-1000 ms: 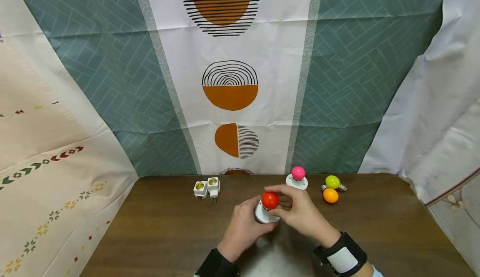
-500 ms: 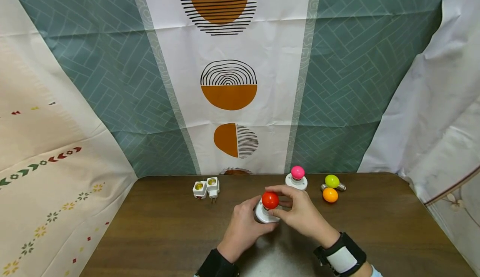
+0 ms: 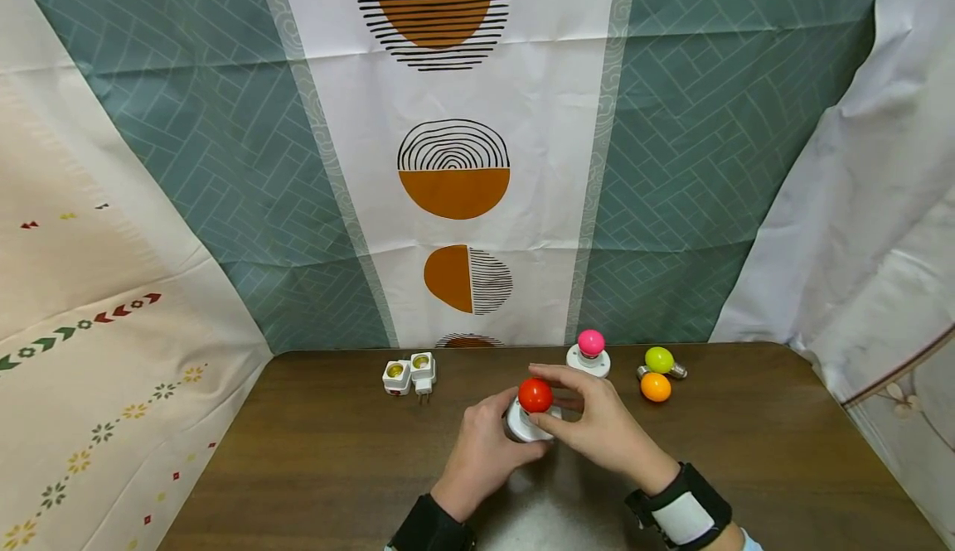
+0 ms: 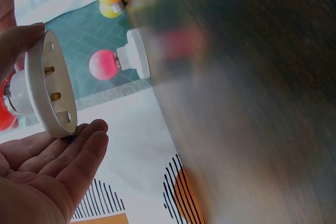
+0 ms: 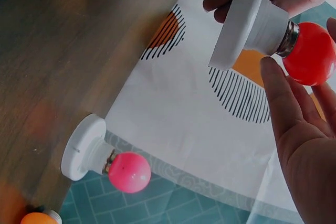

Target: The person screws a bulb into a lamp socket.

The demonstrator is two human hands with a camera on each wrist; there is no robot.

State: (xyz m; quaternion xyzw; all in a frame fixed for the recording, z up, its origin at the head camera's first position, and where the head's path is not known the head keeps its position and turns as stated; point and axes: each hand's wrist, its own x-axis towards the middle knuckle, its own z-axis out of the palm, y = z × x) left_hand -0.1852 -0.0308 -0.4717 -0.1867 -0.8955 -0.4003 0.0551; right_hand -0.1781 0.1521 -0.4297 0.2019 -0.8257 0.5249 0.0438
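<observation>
My left hand [image 3: 488, 443] holds a round white lamp holder [image 4: 38, 85] by its rim, thumb on one side and fingers on the other. In the left wrist view the holder's underside shows two brass-coloured contacts, raised off the table. A red light bulb [image 5: 311, 53] stands in the holder's socket, with a band of its metal base visible at the socket mouth. My right hand [image 3: 597, 414] has its thumb and fingers around the red bulb from the right. Behind it, a pink light bulb [image 3: 591, 343] sits in a second white lamp holder [image 3: 588, 362] standing on the table.
At the back right of the wooden table [image 3: 336, 460] lie a yellow-green bulb [image 3: 659, 360] and an orange bulb [image 3: 656, 388], close together. Two white plug-in sockets [image 3: 396, 377] stand at the back left. A patterned cloth [image 3: 537, 203] hangs along the table's far edge.
The red bulb and my right fingers have risen very slightly in the head view. My left hand keeps its grip on the lamp holder, and the other things stay put.
</observation>
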